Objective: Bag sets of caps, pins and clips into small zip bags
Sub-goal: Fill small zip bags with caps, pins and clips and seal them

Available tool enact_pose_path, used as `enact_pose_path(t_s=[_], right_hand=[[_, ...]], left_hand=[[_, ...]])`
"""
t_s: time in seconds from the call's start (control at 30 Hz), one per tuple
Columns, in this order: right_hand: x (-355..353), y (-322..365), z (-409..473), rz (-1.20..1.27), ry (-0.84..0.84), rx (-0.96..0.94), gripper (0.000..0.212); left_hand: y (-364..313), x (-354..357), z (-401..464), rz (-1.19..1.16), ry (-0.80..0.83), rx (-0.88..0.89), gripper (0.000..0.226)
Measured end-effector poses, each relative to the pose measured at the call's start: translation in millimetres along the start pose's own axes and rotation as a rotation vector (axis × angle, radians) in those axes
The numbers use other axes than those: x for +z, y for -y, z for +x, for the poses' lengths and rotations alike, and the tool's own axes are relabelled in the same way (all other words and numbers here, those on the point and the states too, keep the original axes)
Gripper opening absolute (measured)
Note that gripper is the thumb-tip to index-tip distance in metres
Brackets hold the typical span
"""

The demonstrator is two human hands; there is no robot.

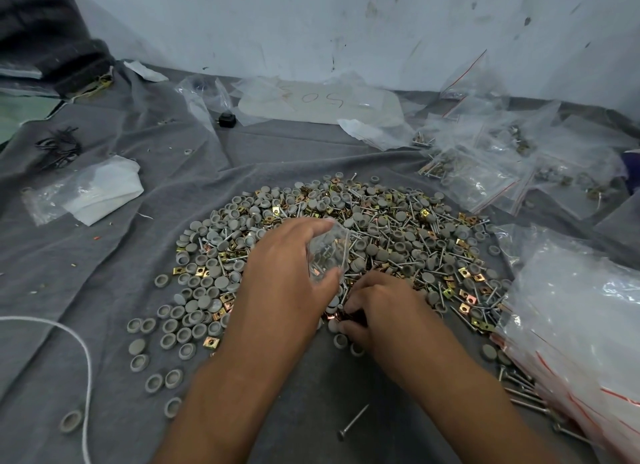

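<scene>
Head view: a grey cloth [104,255] covers the surface below a scuffed pale wall [311,23]. A stack of empty zip bags [581,325] lies at the right edge, and filled bags [485,165] lie scattered at far right. In the middle spreads a heap of grey caps, pins and brass clips [398,228]. The left hand [287,273] holds a small clear zip bag [327,252] over the heap, fingers curled round it. The right hand [377,307] pinches parts at the heap's near edge.
</scene>
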State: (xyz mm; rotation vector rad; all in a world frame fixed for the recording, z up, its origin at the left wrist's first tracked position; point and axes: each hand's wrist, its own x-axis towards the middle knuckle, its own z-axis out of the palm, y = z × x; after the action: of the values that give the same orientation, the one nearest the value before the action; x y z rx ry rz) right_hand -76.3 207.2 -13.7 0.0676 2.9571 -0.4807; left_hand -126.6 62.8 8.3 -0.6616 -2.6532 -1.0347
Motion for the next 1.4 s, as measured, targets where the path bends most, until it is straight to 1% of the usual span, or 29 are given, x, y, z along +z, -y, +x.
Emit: enact_pose_path(t_s=[0.1,0.23,0.33,0.37,0.43,0.5,0.57,0.67,0.8,1.0,1.07,1.13,1.23,1.4], right_hand=[[-0.4,0.8,0.1,-0.028,-0.007,-0.003,0.019],[3.0,-4.1,-0.1,0.048,-0.080,-0.010,0.014],[-4.2,-14.3,-3.2,0.280,-0.243,0.032,0.004],[-8.0,-18.0,-4.4,0.362,-0.323,0.023,0.006],[-16.6,-22.1,-6.9,0.520,-0.493,-0.030,0.008],[-22.8,-19.2,-8.4,0.612,-0.618,-0.100,0.010],[-22.1,-13.6,-6.6,0.560,-0.679,-0.146,0.009],[-15.4,-6.1,-1.6,0.443,-0.708,-0.165,0.011],[-11.3,-2.2,2.2,0.433,-0.771,-0.192,0.014],[-14.1,-3.5,1.6,0.430,-0.902,-0.218,0.011],[-13.5,-0.8,3.2,0.406,-0.915,-0.265,0.011],[-10.9,1.0,5.2,0.372,-0.878,-0.306,0.013],[-9.3,0.8,5.9,0.382,-0.841,-0.300,0.015],[-12.7,3.2,3.6,0.442,-0.954,-0.321,0.010]], left_hand=[[-0.6,-0.1,-0.4,-0.005,-0.001,0.002,0.053],[-0.4,-1.0,-0.2,-0.006,0.001,-0.005,0.053],[-1.2,-1.8,-0.2,0.010,0.014,-0.009,0.054],[-1.8,-1.9,-0.2,0.004,0.016,-0.010,0.054],[-3.1,-1.6,0.1,-0.018,0.019,-0.014,0.054],[-4.3,-0.8,0.7,-0.026,0.019,-0.010,0.053],[-5.0,0.8,0.9,-0.029,0.016,-0.003,0.051],[-5.4,3.0,0.8,-0.022,0.012,0.005,0.049],[-4.5,3.5,1.9,-0.022,0.006,0.014,0.046],[-3.1,2.0,1.6,-0.015,0.022,0.018,0.049],[-3.2,2.0,2.0,-0.020,0.021,0.025,0.049],[-3.7,1.8,2.3,-0.030,0.018,0.031,0.048],[-3.9,1.2,2.1,-0.041,0.016,0.023,0.047],[-3.6,-0.6,1.0,-0.036,0.018,0.017,0.050]])
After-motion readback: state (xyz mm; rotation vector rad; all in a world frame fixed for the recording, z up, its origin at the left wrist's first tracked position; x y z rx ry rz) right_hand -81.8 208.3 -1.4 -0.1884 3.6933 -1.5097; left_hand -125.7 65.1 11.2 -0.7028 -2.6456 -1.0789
